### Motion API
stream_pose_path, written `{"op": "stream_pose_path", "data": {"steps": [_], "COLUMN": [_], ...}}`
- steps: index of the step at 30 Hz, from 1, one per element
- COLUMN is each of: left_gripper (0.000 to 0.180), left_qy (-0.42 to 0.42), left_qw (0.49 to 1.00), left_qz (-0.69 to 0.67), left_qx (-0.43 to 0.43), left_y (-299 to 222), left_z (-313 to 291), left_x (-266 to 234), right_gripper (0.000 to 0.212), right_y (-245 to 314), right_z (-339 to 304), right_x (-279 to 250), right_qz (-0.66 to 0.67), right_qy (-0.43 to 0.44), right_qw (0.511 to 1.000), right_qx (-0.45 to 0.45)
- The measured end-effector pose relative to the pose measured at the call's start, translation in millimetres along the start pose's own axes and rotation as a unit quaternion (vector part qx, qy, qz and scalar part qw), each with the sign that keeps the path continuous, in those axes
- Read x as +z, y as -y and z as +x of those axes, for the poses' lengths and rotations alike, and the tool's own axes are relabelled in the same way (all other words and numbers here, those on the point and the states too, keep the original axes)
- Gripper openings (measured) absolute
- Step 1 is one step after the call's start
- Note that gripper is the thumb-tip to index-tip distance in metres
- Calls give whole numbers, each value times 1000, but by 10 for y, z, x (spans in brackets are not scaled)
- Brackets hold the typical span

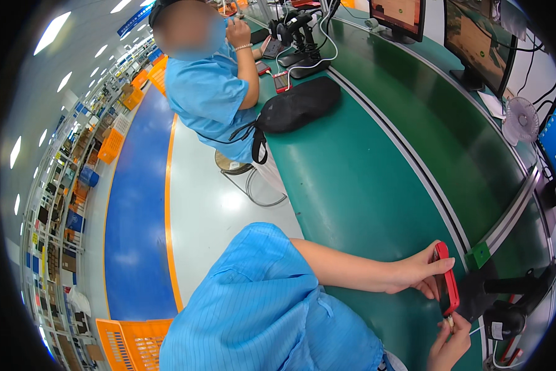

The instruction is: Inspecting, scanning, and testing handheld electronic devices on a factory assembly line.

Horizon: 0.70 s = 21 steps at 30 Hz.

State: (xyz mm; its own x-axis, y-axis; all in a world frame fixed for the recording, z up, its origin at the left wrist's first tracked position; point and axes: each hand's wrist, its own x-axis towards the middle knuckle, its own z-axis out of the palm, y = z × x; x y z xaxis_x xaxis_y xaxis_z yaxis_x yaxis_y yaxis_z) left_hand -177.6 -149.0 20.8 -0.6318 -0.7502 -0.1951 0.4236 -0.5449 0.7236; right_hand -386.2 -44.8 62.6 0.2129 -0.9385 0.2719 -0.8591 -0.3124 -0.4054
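Observation:
My left hand (417,270) grips a red-framed handheld device (450,279) above the right part of the green workbench (352,191). The thumb lies along the device's red edge, and its dark face is partly hidden by the fingers. Just below it, my right hand (452,344) pinches a small pale cable plug (450,321) at the device's lower end. A white cable runs off to the right from that hand. Whether the plug sits fully in the device is too small to tell.
A black scanner on a stand (507,315) and a green block (478,255) are right of my hands. Farther up lie a black pouch (299,104) and red devices (282,81) beside a co-worker (210,93). Monitors (479,43) and a fan (521,120) line the far side.

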Motion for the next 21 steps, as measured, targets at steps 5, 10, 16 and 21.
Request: {"op": "stream_pose_path", "data": {"steps": [5,10,16,21], "left_gripper": [52,50,41,45], "left_qy": [-2,-10,3,-3], "left_qw": [1000,998,1000,1000], "left_qz": [3,42,-4,3], "left_qx": [4,44,3,27], "left_y": [24,63,46,65], "left_z": [-1,0,2,6], "left_x": [-4,27,-6,17], "right_gripper": [21,21,20,21], "right_y": [25,-14,37,16], "right_z": [11,-24,44,15], "right_x": [-13,-26,-82,-55], "right_qz": [15,-5,-52,6], "right_qy": [-17,-23,-2,-12], "right_qw": [1000,1000,999,1000], "right_qx": [8,-6,-16,4]}}
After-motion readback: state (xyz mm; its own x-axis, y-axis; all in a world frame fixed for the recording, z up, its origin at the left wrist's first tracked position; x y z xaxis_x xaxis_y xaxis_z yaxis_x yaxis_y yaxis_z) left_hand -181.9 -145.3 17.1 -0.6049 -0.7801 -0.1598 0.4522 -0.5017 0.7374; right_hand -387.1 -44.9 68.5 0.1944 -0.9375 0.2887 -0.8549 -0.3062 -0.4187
